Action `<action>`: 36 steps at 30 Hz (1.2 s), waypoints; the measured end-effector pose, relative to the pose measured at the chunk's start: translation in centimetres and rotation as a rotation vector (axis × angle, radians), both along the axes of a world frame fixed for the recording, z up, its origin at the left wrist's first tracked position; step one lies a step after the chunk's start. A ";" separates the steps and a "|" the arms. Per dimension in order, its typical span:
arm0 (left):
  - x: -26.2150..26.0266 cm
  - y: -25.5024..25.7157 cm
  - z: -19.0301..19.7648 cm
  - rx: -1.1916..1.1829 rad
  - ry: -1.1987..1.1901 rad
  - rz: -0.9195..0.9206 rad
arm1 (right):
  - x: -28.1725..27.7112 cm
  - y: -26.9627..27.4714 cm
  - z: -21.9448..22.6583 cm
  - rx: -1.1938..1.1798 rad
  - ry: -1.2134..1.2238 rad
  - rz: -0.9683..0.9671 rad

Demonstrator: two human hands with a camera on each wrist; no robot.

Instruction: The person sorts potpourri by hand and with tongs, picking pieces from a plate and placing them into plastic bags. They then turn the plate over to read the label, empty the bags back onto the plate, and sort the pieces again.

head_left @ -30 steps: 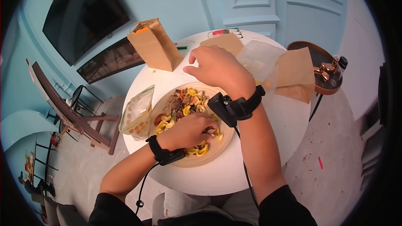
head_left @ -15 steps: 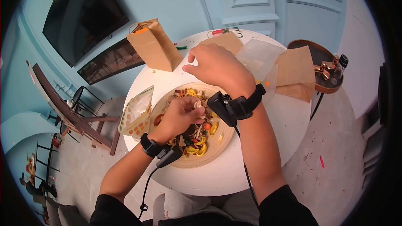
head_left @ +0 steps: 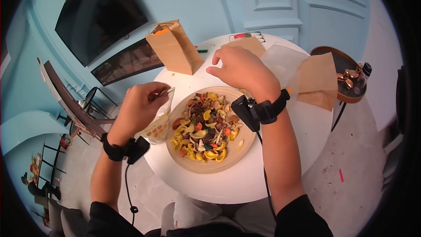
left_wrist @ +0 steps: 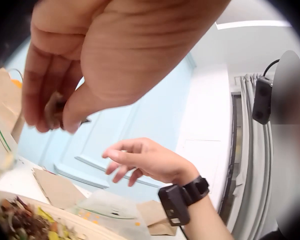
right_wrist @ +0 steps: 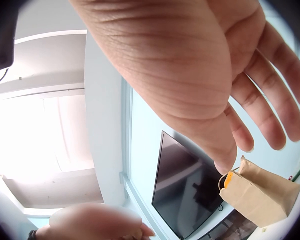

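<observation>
My left hand (head_left: pixel 137 107) is raised over the mouth of a clear zip bag with orange dots (head_left: pixel 158 131). Its thumb and fingertips pinch small brown dried pieces (left_wrist: pixel 54 111), whose exact kind I cannot tell. Beside the bag, a round wooden plate (head_left: pixel 239 152) carries a loose mix (head_left: pixel 206 125) of yellow curls, brown bits and orange and pale pieces. Beyond the plate's far right side, my right hand (head_left: pixel 245 71) hovers over the table. Its fingers are relaxed and apart, with nothing in them, as the right wrist view shows.
A brown paper bag (head_left: pixel 173 48) stands at the back left of the white round table (head_left: pixel 184 188). Flat brown paper (head_left: pixel 318 81) and a translucent bag (head_left: pixel 280 61) lie at the right. Behind stands a side tray (head_left: pixel 329 57) with a bottle (head_left: pixel 364 75).
My left hand has left the mix on the plate and moved left to the dotted bag, with small pieces in its fingers. The right hand keeps its pose; the head view has shifted slightly.
</observation>
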State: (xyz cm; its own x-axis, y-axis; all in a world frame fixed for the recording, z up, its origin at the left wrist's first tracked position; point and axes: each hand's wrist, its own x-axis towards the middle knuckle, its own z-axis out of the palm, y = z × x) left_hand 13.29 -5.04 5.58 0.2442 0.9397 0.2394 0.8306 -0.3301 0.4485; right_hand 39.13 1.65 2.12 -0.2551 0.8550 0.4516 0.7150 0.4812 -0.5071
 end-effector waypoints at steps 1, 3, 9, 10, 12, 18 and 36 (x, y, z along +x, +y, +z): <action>-0.8 -0.2 0.3 0.010 0.117 -0.009 | 0.0 0.0 0.0 0.004 0.002 0.002; -2.0 -0.3 0.2 0.029 0.350 -0.028 | -0.3 0.0 -0.5 0.050 0.041 0.001; -0.2 -1.3 -1.9 0.464 0.452 -0.155 | -0.2 -0.4 0.0 0.051 0.032 0.010; 1.1 -1.7 -2.0 0.456 0.445 -0.175 | -0.1 -0.4 -0.1 0.071 0.039 0.009; 3.4 -1.8 -3.0 0.392 0.419 -0.296 | 0.0 -0.3 0.1 0.047 0.013 0.013; 9.8 0.9 -9.4 -0.045 0.460 -0.479 | -0.1 -0.1 -0.4 0.103 0.034 0.009; 8.1 4.8 -13.5 -0.094 0.228 -0.575 | -1.5 -0.2 0.1 -0.053 -0.134 -0.029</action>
